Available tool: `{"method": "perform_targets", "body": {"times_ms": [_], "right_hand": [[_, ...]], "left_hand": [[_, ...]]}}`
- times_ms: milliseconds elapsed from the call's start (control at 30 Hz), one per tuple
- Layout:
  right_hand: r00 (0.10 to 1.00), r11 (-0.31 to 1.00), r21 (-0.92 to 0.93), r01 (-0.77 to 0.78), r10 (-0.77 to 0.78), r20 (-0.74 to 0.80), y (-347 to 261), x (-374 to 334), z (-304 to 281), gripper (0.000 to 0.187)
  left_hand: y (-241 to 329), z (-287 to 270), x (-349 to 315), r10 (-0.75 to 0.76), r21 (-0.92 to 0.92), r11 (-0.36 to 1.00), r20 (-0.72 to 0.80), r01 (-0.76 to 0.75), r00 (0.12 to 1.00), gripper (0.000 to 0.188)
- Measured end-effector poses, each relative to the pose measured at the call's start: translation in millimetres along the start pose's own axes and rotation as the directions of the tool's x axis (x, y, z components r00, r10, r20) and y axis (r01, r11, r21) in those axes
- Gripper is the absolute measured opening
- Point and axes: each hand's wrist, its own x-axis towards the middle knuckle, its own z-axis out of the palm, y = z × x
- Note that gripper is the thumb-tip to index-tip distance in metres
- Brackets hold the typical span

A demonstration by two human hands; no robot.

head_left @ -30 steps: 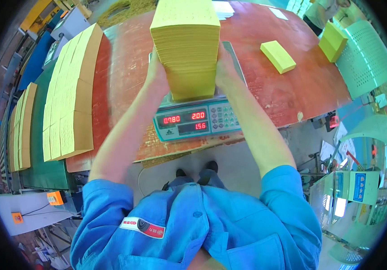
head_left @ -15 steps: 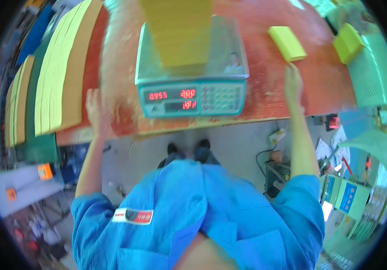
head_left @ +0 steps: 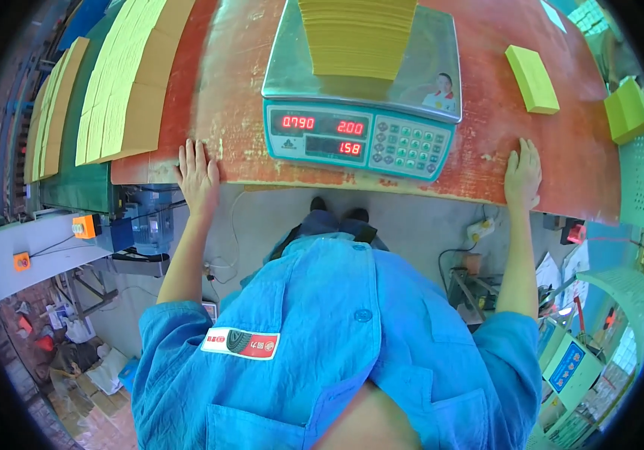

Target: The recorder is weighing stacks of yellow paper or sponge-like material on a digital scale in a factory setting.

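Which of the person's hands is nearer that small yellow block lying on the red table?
Right. The right hand rests on the table edge just below the block; the left hand lies far across, beyond the scale.

Red table edge [head_left: 442,189]: flat, worn, scale [head_left: 359,135] and yellow stack [head_left: 356,37] on top.

Yellow sheet stack [head_left: 357,37] on scale: top cut off.
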Motion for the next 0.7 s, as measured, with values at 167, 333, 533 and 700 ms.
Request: {"method": "perform_targets", "body": {"times_ms": [167,333,533,700], "right_hand": [[1.000,1.000,-0.005,-0.015,0.015,0.002,-3,5,-1,0.043],[1.000,1.000,-0.007,0.001,-0.001,-0.031,-11,10,-9,0.042],[0.994,0.996,-0.012,-0.086,0.085,-0.068,-22,-8,11,0.039],[0.994,0.993,0.046,-0.106,0.108,-0.032,-41,-11,-3,0.042]], "left_hand": [[-3,1,7,0.051,-0.043,0.998,0.036,-0.050,0.998,0.054],[-3,-13,11,0.051,-0.041,0.998,0.024,-0.050,0.998,0.054],[23,-36,93,0.040,-0.559,0.827,-0.043,-0.057,0.998,0.049],[76,-26,210,0.094,-0.705,0.675,-0.214,-0.220,0.972,0.034]]}}
